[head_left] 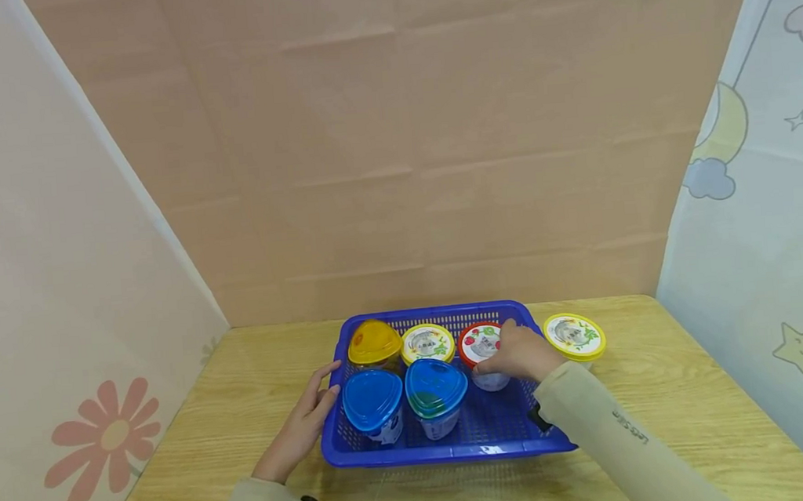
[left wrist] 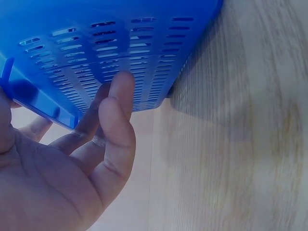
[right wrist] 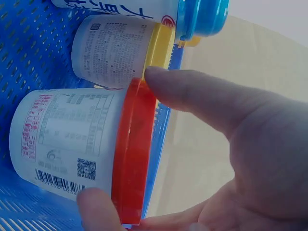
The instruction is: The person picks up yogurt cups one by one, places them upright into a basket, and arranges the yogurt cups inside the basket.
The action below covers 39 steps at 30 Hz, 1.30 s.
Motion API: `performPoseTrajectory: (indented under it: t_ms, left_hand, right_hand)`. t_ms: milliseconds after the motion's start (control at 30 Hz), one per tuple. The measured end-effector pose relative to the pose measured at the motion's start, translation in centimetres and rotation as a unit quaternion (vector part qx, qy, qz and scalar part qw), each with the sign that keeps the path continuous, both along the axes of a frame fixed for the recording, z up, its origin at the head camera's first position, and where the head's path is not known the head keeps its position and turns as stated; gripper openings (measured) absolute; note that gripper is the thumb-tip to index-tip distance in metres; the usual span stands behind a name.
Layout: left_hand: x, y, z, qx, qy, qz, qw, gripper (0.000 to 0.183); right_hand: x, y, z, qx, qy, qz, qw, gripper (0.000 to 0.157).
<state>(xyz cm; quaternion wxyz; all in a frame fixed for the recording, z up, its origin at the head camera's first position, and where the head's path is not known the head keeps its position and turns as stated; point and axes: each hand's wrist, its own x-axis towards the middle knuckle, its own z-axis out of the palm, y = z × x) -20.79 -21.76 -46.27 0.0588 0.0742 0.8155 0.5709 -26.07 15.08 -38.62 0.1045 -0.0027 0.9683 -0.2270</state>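
Note:
A blue plastic basket (head_left: pixel 491 449) stands on the table. My left hand (head_left: pixel 308 419) holds its left rim, with fingers (left wrist: pixel 118 120) against the slotted outer wall. Inside the basket, my right hand (head_left: pixel 523 351) grips a white tub with a red lid (right wrist: pixel 132 154) at the back right. The thumb is at the lid's edge and the other fingers are on the opposite side. Left of that tub sits a yellow-lidded tub (head_left: pixel 426 344). An orange-yellow-lidded container (head_left: pixel 373 343) fills the back left corner. Two blue-lidded containers (head_left: pixel 373 400) stand in front.
Outside the basket, near its right back corner, another yellow-lidded tub (head_left: pixel 574 337) stands on the wooden table (head_left: pixel 667 387). A plain tan backdrop (head_left: pixel 402 164) rises behind the table, with patterned cloth panels on both sides.

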Motion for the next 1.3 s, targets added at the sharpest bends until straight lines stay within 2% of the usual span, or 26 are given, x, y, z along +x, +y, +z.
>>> performPoseTrajectory:
  t_ms: [200, 333, 467, 633, 967, 1167, 1300]
  left_hand:
    - [0.0, -0.1, -0.1, 0.003, 0.002, -0.004, 1.0000, 0.047]
    - [0.0, -0.1, -0.1, 0.003, 0.003, -0.003, 1.0000, 0.047]
    - [0.1, 0.0, -0.1, 0.003, -0.002, -0.002, 1.0000, 0.047]
    - [0.0, 0.0, 0.0, 0.001, -0.006, 0.003, 1.0000, 0.047]
    - [-0.1, 0.1, 0.0, -0.003, -0.007, 0.011, 0.9999, 0.047]
    - [-0.1, 0.1, -0.1, -0.002, -0.003, 0.007, 1.0000, 0.047]
    - [-0.2, 0.1, -0.3, -0.003, -0.003, 0.011, 0.9999, 0.047]
  right_hand:
    - [0.1, 0.1, 0.3, -0.001, -0.009, -0.004, 1.000, 0.098]
    - [0.1, 0.3, 0.0, -0.037, -0.021, -0.008, 0.999, 0.096]
    - [0.0, 0.5, -0.5, -0.071, -0.019, -0.013, 0.997, 0.085]
    - [-0.2, 0.5, -0.6, -0.079, -0.016, -0.022, 0.997, 0.072]
    - [-0.5, 0.5, -0.4, -0.061, -0.018, -0.026, 0.998, 0.065]
    - [-0.7, 0.5, -0.7, -0.057, -0.023, -0.033, 0.998, 0.067]
    - [-0.4, 0.8, -0.5, -0.068, -0.021, -0.028, 0.997, 0.065]
